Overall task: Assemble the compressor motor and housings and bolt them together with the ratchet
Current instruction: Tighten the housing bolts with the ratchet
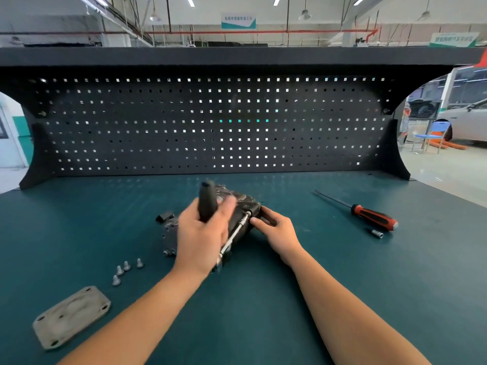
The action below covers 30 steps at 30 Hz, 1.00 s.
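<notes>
The dark metal compressor body lies on its side at the middle of the green bench. My left hand grips the black handle of the ratchet, which points up and is blurred. The ratchet's chrome extension bar runs along the housing to a bolt at its right end. My right hand pinches the far end of the bar at the housing's right corner. Much of the compressor's left part is hidden behind my left hand.
Several loose bolts lie left of the compressor, and a grey cover plate sits near the front left. A red-and-black screwdriver and a small socket lie to the right. A black pegboard backs the bench.
</notes>
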Motion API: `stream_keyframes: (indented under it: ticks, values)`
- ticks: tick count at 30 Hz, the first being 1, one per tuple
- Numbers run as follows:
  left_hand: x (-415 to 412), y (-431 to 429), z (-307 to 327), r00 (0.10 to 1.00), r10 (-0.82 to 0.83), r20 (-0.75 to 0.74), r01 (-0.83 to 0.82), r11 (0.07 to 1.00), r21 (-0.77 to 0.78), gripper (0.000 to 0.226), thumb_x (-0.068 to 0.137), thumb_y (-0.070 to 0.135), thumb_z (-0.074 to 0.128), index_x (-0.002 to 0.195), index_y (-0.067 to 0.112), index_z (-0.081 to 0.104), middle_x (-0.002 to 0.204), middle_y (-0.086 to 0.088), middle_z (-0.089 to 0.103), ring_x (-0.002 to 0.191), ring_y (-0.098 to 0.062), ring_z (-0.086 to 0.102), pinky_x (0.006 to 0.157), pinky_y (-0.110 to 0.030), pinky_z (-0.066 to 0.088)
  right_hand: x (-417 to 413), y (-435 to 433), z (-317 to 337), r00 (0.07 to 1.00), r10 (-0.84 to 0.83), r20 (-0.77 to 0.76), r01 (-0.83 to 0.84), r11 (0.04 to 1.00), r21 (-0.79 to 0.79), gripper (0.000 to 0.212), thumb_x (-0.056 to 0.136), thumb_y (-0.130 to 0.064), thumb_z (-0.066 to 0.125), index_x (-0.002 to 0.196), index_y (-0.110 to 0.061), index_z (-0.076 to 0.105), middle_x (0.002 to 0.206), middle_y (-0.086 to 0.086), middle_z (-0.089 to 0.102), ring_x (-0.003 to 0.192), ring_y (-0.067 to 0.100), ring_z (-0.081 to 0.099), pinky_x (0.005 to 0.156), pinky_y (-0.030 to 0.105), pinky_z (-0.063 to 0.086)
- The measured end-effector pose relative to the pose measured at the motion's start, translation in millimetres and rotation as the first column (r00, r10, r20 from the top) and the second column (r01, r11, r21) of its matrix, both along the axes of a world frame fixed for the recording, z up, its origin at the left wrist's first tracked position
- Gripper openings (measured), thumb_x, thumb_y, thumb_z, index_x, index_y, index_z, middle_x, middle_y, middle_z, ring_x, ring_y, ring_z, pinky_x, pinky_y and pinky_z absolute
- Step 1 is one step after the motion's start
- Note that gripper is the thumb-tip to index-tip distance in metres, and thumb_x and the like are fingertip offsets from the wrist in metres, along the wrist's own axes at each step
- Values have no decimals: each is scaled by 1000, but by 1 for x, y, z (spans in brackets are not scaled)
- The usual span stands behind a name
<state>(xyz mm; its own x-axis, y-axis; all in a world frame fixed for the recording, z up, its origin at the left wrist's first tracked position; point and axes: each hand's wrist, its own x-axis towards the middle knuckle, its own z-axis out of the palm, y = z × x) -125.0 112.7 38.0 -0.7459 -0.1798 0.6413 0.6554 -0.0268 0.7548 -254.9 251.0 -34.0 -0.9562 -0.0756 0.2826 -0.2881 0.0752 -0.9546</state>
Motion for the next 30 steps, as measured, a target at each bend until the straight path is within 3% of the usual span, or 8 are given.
stream_keyframes:
  ticks: [3, 6, 12, 15, 17, 22, 27, 30]
  values:
    - [-12, -21, 5, 967, -94, 235, -97, 720, 688, 40, 91, 25, 56, 61, 20, 30, 38, 11, 24, 30, -3, 19, 30, -16, 17, -1, 1, -1, 1000, -5, 12, 5, 1000, -10, 53, 84, -17, 70, 133, -11, 51, 124, 0, 61, 117, 11, 55, 98, 23, 41]
    - [-19, -32, 6, 940, -135, 314, -177, 592, 786, 41, 94, 24, 51, 62, 20, 26, 39, 10, 20, 30, -5, 16, 31, -17, 15, 1, 1, -1, 1000, -3, 11, 3, 1000, -13, 53, 84, -17, 70, 133, -11, 51, 124, -1, 61, 114, 8, 56, 94, 19, 41]
    - [-3, -11, 12, 1000, 4, -11, -4, 1000, 15, 36, 83, 11, 60, 59, 22, 37, 38, 13, 36, 34, 1, 32, 37, -12, 28, 2, -1, 2, 1000, -17, -17, 17, 1000, -5, 48, 84, -13, 69, 130, -10, 55, 119, -3, 62, 110, 8, 58, 94, 20, 43]
    - [7, 3, -3, 978, -114, -176, -79, 576, -814, 35, 80, 14, 63, 63, 29, 37, 46, 16, 36, 46, -5, 35, 50, -18, 31, 2, -3, 3, 999, -20, -45, 21, 1000, 19, 42, 84, -8, 67, 125, -8, 59, 114, 1, 65, 103, 7, 60, 94, 19, 47]
    - [8, 6, -13, 969, -140, -204, -120, 455, -882, 30, 79, 22, 63, 63, 24, 38, 50, 13, 32, 48, -9, 30, 50, -23, 26, 1, -3, 3, 998, -35, -60, 37, 999, 26, 41, 84, -12, 68, 124, -11, 59, 113, -2, 65, 102, 5, 59, 86, 9, 46]
    - [7, -5, 0, 999, -29, 26, 27, 996, 90, 29, 79, 19, 65, 55, 22, 50, 38, 12, 35, 34, -1, 28, 37, -13, 26, 4, -2, 1, 999, -32, -22, 32, 999, 23, 47, 84, -16, 69, 129, -15, 55, 112, -9, 62, 109, 5, 57, 91, 17, 42]
    - [-19, -42, 5, 944, -174, 280, -138, 562, 815, 41, 96, 29, 47, 63, 20, 26, 37, 10, 19, 29, -6, 16, 31, -15, 13, 6, -1, 1, 999, -31, -8, 31, 999, 33, 53, 85, -19, 68, 134, -13, 50, 115, -10, 57, 110, 3, 53, 90, 15, 39]
    - [-21, -34, 6, 958, -104, 268, -121, 701, 703, 38, 96, 24, 48, 64, 21, 27, 38, 11, 20, 30, -4, 16, 32, -16, 14, 6, -1, 1, 999, -34, -11, 34, 999, 38, 51, 85, -19, 68, 133, -15, 52, 112, -13, 57, 110, 3, 53, 89, 14, 39]
